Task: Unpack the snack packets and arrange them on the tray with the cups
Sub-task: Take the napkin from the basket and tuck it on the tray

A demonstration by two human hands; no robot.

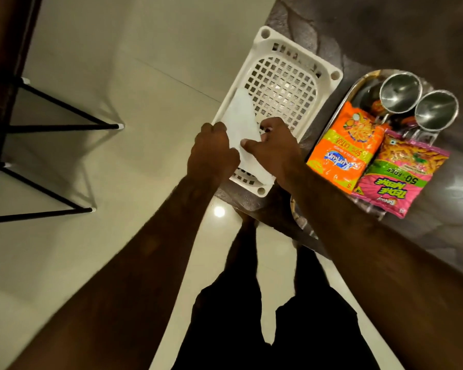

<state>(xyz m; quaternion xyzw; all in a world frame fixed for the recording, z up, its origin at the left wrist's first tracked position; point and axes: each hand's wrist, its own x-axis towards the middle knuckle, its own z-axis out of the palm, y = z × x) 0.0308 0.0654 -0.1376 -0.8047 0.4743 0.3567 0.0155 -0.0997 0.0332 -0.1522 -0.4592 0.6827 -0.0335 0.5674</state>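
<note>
We see the left hand (214,150) and right hand (273,148), each grip clamped on a white bag (241,116), its long axis running away from us over the basket (286,84). The packets (345,145) lie on the tray (364,79) beside the cups (400,92), nearer the right hand.

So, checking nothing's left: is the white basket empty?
Looks empty: white basket shows bare grid floor; the white bag, held by left hand and right hand, hides part.

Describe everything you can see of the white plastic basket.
The white rectangular plastic basket has rounded corners with round sockets, slotted walls and a floor of square holes. It sits at the edge of the dark counter, left of the steel tray. A thin white bag, gripped by the left hand and right hand, covers its near-left part.
</note>
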